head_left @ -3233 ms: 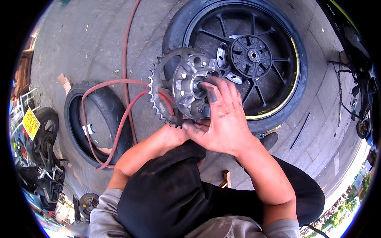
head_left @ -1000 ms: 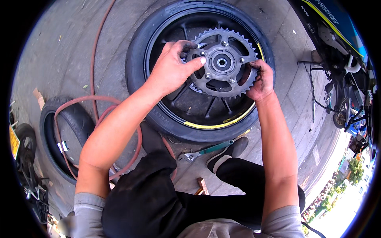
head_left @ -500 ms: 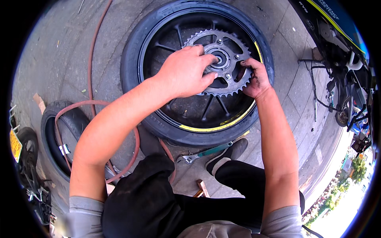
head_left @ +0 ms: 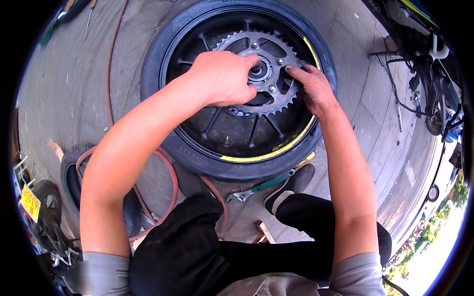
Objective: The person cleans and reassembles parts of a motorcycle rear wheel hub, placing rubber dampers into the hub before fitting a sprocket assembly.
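A motorcycle wheel with a black tyre [head_left: 170,133] lies flat on the pavement before me. Its dark spoked rim carries a yellow stripe along the near right side. On the hub sits a toothed metal sprocket [head_left: 277,101] with several nuts. My left hand [head_left: 222,78] rests over the sprocket's left part. Its index finger reaches to the hub centre [head_left: 256,70], with the thumb apart from it; the other fingers are mostly hidden. My right hand [head_left: 316,88] grips the sprocket's right edge, thumb on top and fingers partly hidden beneath.
An adjustable wrench [head_left: 261,186] with a green handle lies by my right shoe [head_left: 301,178]. A red hose [head_left: 111,74] runs down the left, past a loose tyre [head_left: 71,165]. A motorcycle with a hanging chain [head_left: 395,89] stands at the right. A hammer-like tool [head_left: 264,231] lies between my legs.
The view has shifted slightly, so the wheel shows a little farther left and up. My right thumb has moved along the sprocket's edge; my left index finger stays at the hub.
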Demonstrator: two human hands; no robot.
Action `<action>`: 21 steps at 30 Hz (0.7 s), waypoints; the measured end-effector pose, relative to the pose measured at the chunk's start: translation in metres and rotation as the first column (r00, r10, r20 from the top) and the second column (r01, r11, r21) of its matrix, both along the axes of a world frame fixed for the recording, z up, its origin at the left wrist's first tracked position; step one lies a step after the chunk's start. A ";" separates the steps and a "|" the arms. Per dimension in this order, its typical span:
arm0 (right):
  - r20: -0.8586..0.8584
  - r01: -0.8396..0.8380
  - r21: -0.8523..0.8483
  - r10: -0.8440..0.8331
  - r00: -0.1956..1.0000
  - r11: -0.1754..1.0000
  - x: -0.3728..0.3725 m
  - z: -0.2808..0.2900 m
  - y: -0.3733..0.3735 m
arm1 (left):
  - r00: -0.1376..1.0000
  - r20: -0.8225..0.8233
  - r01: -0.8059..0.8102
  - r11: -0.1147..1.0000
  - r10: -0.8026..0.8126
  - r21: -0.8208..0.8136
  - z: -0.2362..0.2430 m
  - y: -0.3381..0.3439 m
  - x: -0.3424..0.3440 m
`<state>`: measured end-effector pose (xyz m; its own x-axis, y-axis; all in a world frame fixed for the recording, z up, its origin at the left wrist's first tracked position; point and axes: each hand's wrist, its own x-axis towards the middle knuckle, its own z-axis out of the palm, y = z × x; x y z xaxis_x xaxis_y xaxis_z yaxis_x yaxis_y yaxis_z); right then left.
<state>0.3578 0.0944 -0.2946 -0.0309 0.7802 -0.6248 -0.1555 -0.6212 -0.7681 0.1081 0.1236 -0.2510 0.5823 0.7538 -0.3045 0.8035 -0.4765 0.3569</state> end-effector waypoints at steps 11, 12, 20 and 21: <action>0.032 0.238 0.101 -0.242 0.970 0.966 0.000 -0.048 -0.057 | 0.991 -0.133 0.003 0.999 0.001 0.037 0.018 -0.015 0.033; -0.032 0.422 0.160 -0.423 0.906 0.892 -0.012 -0.056 -0.065 | 0.992 -0.130 0.000 0.999 0.007 0.049 0.018 -0.016 0.035; -0.042 0.552 0.338 -0.574 0.818 0.762 -0.125 -0.058 -0.134 | 0.991 -0.129 -0.024 0.999 0.020 -0.026 0.014 -0.016 0.050; -0.024 0.527 0.328 -0.550 0.835 0.784 -0.121 -0.054 -0.133 | 0.988 -0.148 -0.043 0.998 0.036 -0.039 0.014 -0.016 0.053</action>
